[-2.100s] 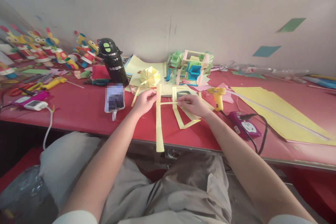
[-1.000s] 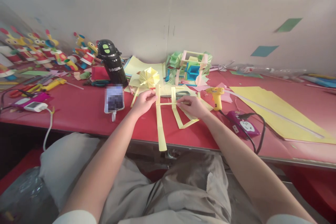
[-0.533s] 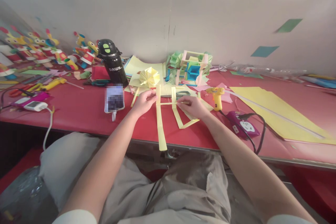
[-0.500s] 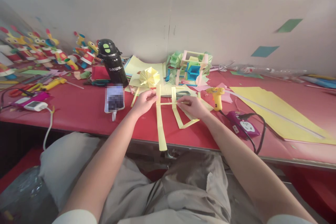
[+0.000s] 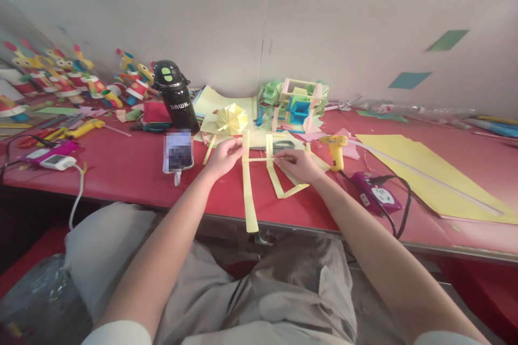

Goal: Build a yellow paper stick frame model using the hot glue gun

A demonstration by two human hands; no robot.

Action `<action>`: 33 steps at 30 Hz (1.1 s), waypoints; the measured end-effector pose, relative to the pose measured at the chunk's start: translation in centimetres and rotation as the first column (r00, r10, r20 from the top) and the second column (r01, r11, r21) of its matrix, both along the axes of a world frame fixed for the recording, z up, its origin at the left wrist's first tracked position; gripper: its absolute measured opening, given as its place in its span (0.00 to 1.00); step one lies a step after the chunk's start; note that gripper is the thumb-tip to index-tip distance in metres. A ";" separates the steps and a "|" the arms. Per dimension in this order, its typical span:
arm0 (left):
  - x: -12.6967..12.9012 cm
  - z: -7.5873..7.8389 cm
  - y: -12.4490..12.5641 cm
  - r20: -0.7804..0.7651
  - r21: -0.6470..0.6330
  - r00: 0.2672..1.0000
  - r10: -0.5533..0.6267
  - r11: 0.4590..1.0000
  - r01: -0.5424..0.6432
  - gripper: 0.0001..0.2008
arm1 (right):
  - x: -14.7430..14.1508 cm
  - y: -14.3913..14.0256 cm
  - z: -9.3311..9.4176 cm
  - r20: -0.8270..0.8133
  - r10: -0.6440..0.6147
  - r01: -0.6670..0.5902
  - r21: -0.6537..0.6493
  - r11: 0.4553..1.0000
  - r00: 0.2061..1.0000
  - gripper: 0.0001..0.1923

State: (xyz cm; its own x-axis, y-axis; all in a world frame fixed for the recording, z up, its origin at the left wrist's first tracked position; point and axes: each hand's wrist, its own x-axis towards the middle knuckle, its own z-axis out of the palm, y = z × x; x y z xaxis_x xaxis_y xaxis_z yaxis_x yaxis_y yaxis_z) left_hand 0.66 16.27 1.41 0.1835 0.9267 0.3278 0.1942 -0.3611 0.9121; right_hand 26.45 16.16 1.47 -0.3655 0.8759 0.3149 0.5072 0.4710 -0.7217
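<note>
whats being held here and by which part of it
The left hand holds the long yellow strip near its upper end; the right hand pinches the thin crosspiece near its right end.

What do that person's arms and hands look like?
The left hand and right hand wear no gloves. No watch or bracelet shows on the left forearm or right forearm. At the bottom edge, the left sleeve and right sleeve look whitish and plain.
</note>
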 end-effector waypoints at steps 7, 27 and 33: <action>0.0 -0.1 0.1 0.013 0.001 1.000 0.009 1.000 -0.009 0.09 | 0.1 0.2 -0.2 0.001 -0.003 0.003 0.004 1.000 1.000 0.13; -0.1 -0.4 0.3 0.001 0.020 1.000 0.012 1.000 -0.012 0.10 | -0.1 0.3 -0.4 0.065 -0.009 0.008 0.028 1.000 0.998 0.14; -0.1 -0.4 0.3 -0.011 0.030 1.000 0.004 1.000 -0.003 0.09 | -0.1 0.1 -0.1 0.050 0.003 -0.004 0.014 1.000 0.999 0.15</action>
State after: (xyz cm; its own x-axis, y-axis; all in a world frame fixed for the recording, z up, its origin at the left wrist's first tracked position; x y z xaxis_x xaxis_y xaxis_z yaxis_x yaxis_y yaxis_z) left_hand 0.53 16.56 1.06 0.1839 0.9171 0.3536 0.2055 -0.3876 0.8986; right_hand 26.34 16.25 1.36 -0.3839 0.8704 0.3083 0.5405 0.4826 -0.6892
